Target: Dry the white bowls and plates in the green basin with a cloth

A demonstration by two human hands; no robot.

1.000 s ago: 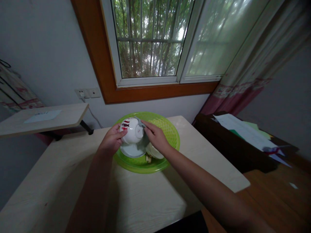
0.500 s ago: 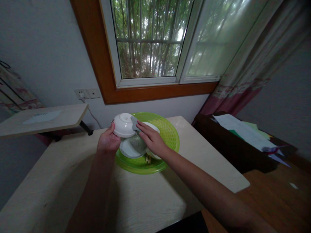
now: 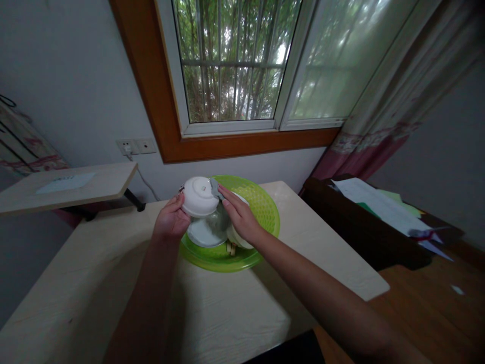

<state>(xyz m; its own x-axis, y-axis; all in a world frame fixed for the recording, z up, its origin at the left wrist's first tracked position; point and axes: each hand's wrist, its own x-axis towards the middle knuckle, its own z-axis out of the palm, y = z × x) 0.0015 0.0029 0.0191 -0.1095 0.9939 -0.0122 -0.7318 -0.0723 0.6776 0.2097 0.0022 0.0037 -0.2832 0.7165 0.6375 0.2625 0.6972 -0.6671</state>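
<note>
My left hand (image 3: 173, 218) grips a white bowl (image 3: 200, 198) by its left side, its base turned up toward me. Against the bowl's right side, my right hand (image 3: 242, 215) presses a grey cloth (image 3: 215, 188), fingers closed over it. Both hands are above a green plastic basket (image 3: 267, 207) on the table. Inside it lie a white plate (image 3: 204, 233), a pale bowl (image 3: 240, 237) partly covered by my right hand, and a small wooden-looking piece (image 3: 231, 248). A clear, glass-like item (image 3: 219, 222) shows partly beneath the held bowl.
The basket stands on a pale wooden table (image 3: 227, 308). A raised shelf (image 3: 109, 184) with a paper sheet is at the left, near a wall socket (image 3: 136, 146) with a plugged cord. Papers (image 3: 379, 207) lie on dark furniture at the right. A window (image 3: 235, 65) is behind.
The bowl has shifted slightly right and tilted its base more toward me. My right hand and the cloth have moved slightly right along with it.
</note>
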